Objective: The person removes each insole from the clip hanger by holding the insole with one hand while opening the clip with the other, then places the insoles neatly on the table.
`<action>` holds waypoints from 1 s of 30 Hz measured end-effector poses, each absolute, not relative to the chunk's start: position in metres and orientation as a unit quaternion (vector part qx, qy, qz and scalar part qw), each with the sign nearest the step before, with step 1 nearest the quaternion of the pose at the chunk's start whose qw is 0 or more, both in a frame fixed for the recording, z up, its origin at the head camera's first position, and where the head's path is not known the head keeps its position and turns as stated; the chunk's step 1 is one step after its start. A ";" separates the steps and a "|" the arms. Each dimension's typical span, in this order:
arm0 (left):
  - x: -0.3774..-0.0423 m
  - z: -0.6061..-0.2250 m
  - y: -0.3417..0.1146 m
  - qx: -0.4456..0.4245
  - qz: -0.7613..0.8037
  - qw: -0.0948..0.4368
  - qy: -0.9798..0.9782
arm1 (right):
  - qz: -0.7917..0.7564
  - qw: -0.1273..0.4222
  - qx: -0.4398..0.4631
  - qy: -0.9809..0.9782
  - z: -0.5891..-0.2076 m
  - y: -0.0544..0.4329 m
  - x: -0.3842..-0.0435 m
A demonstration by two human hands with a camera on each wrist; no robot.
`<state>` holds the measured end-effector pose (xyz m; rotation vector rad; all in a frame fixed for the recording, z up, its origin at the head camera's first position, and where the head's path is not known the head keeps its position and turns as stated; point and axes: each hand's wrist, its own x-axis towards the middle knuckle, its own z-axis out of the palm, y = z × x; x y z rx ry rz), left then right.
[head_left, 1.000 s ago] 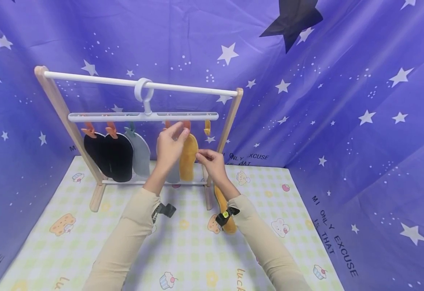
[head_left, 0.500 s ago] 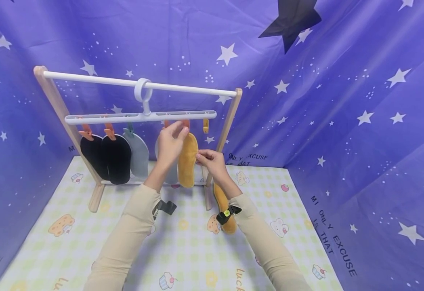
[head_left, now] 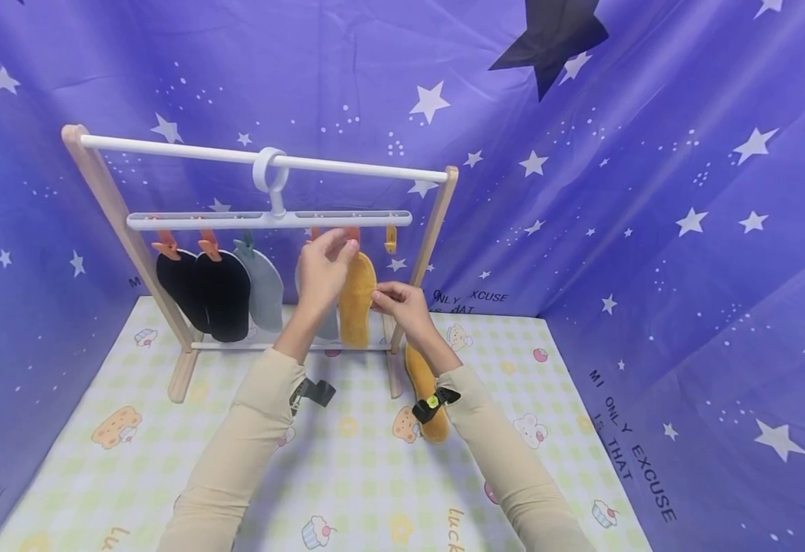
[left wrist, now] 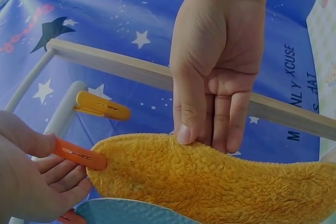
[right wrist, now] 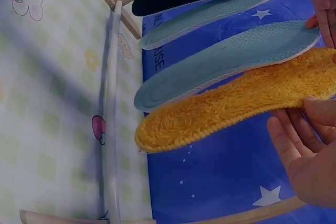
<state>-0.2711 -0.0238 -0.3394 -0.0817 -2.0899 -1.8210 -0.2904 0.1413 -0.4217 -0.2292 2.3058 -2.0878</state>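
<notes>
1. While the left hand [head_left: 322,277] pinches a slim orange plastic clip [left wrist: 79,153] between thumb and curled fingers, that clip sits on the upper end of a fuzzy golden-yellow insole [head_left: 356,307] with rounded ends.
2. The right hand [head_left: 404,307], thumb and fingers nearly closed, grips the insole's right-hand edge, below the clip.
3. The insole's long axis runs close to vertical: its clipped end points up to the pale plastic hanger [head_left: 269,221], its free end down towards the rack's lower white rod [head_left: 230,346].
4. Just beside it, on the left, a blue-grey insole [right wrist: 226,64] hangs almost parallel, partly behind the left hand in the head view.
5. To the right on the hanger, a small yellow clip [head_left: 391,239] dangles with nothing in it.
6. A second yellow insole [head_left: 419,376] lies on the green-checked tablecloth [head_left: 361,479] under the right forearm, its long axis slanting from the rack's foot towards the person.
</notes>
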 end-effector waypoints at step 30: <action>-0.268 -0.342 -0.026 -0.020 -0.669 0.215 -0.711 | -0.701 0.018 -0.078 0.708 -0.419 0.148 -0.286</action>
